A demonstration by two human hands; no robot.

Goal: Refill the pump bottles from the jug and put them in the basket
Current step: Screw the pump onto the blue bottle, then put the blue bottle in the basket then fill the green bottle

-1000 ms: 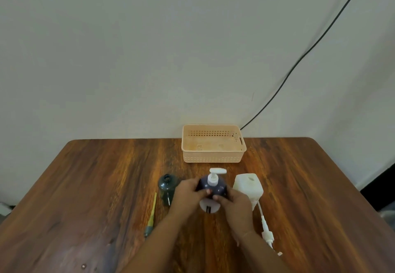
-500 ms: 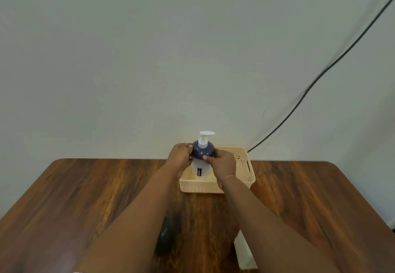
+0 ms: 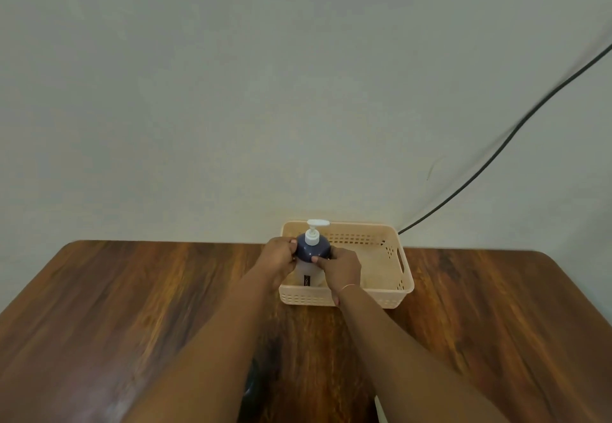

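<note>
Step in hand: the person is setting the pump bottle (image 3: 313, 250) into the basket (image 3: 405, 276), at its left end.
Bottle position: it is standing upright inside the basket walls, with the white pump head (image 3: 317, 227) pointing right; the hands are hiding the base, so contact with the basket floor cannot be told.
Left hand (image 3: 278, 258): it is gripping the bottle's dark shoulder from the left, fingers curled round it.
Right hand (image 3: 341, 268): it is pinching the same shoulder from the right, thumb lying on the dark dome.
Basket location: it is sitting at the far edge of the table (image 3: 132, 290), near the wall.
Technique: lowering straight down, keeping the bottle vertical, and letting go only once the base is bearing on the floor.
Release: spreading both hands outward together, staying clear of the pump head (a tall bottle is likely tipping easily).
Remaining work: a dark object (image 3: 251, 386) is showing between the forearms, mostly hidden; probably another bottle is awaiting handling.
</note>
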